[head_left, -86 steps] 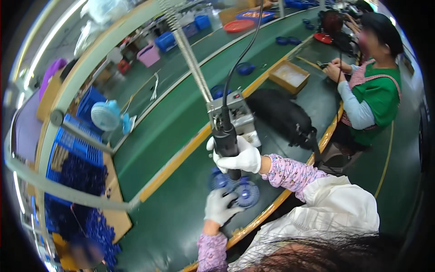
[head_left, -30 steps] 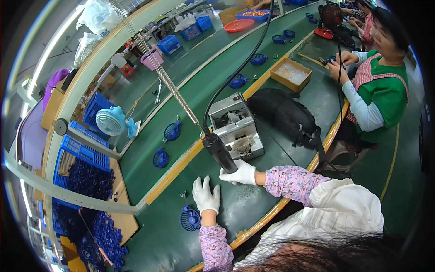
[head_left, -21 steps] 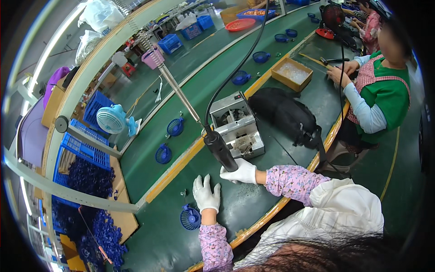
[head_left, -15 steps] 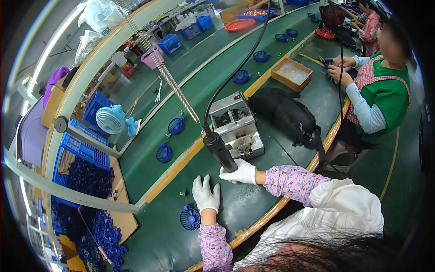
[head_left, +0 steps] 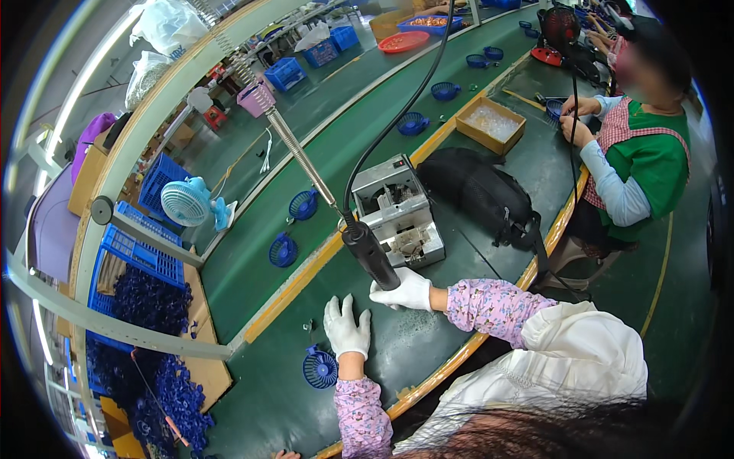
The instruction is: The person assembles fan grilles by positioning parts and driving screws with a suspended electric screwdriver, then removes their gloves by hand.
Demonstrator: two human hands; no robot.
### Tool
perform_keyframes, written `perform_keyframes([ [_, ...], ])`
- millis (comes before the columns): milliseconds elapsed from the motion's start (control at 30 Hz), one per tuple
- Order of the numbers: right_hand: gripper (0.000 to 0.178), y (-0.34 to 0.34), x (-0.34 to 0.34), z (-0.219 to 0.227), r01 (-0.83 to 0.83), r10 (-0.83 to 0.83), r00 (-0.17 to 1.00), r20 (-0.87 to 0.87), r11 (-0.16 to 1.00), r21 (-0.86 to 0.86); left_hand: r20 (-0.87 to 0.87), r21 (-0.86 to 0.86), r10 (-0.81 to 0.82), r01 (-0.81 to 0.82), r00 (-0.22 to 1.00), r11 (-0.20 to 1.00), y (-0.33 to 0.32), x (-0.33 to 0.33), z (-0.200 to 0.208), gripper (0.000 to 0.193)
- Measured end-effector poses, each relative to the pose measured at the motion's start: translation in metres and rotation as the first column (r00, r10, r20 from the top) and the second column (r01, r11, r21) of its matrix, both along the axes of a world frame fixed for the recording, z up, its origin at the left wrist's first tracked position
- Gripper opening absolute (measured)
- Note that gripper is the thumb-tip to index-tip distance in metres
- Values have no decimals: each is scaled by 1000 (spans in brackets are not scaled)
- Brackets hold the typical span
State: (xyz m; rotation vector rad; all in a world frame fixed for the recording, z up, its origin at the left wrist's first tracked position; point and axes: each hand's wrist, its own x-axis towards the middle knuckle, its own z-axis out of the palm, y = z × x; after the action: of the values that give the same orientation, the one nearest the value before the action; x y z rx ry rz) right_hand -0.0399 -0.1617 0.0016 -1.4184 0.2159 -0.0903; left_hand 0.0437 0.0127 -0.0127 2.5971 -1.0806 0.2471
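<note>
Since half a second ago, two blue fans on the belt (head_left: 237,277) have slid a little up and to the right: the upper one (head_left: 303,205) and the lower one (head_left: 283,250). A few bare fingertips (head_left: 287,454) have come in at the bottom edge. Both gloved hands hold their places.

Left hand (head_left: 346,329): open, back upward, fingers spread and pointing away from the body, thumb out to the right. Looks laid flat on the bench (head_left: 264,390); contact under the palm hidden. Forearm rises nearly straight from the lower edge. Bench fan (head_left: 320,368) lies just left of the wrist, partly beside the heel of the hand.

Right hand (head_left: 404,291): closed round the low end of the black driver (head_left: 370,256). Forearm reaches in from the right, close to level. Driver tilted, top leaning up-left, hung from a spring (head_left: 302,158), cable (head_left: 397,115) curving up from its top.

Metal box (head_left: 401,214) just right of the driver; black bag (head_left: 482,195) beyond that. Co-worker (head_left: 638,145) at far right holds a small blue fan (head_left: 554,111).
</note>
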Motion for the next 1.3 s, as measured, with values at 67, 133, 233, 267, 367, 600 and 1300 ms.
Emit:
perform_keyframes([
  [67, 23, 1, 0, 0, 4, -4, 1000, 2, 1000, 14, 9, -1, -6, 6, 1000, 1000, -1, -1, 2, 48],
  [133, 23, 1, 0, 1, 5, -5, 1000, 4, 1000, 28, 11, 7, 8, -8, 1000, 1000, 0, -1, 3, 48],
  [233, 23, 1, -1, 1, 4, -4, 1000, 14, 1000, 22, 13, 3, 1, -1, 1000, 1000, -1, 0, 1, 48],
  [267, 23, 1, -1, 2, 3, -3, 1000, 12, 1000, 18, 14, 2, 2, -2, 1000, 1000, 0, -1, 2, 48],
  [367, 23, 1, -1, 2, 4, -4, 1000, 6, 1000, 9, 22, 6, -4, 4, 1000, 1000, 0, 0, 1, 48],
  [600, 23, 0, -3, 7, 6, -6, 1000, -11, 1000, -6, 22, 1, -2, 2, 1000, 1000, 0, -1, 1, 48],
  [1300, 21, 0, 0, 6, 3, -3, 1000, -6, 1000, 3, -4, 11, 9, -9, 1000, 1000, -1, 0, 1, 49],
])
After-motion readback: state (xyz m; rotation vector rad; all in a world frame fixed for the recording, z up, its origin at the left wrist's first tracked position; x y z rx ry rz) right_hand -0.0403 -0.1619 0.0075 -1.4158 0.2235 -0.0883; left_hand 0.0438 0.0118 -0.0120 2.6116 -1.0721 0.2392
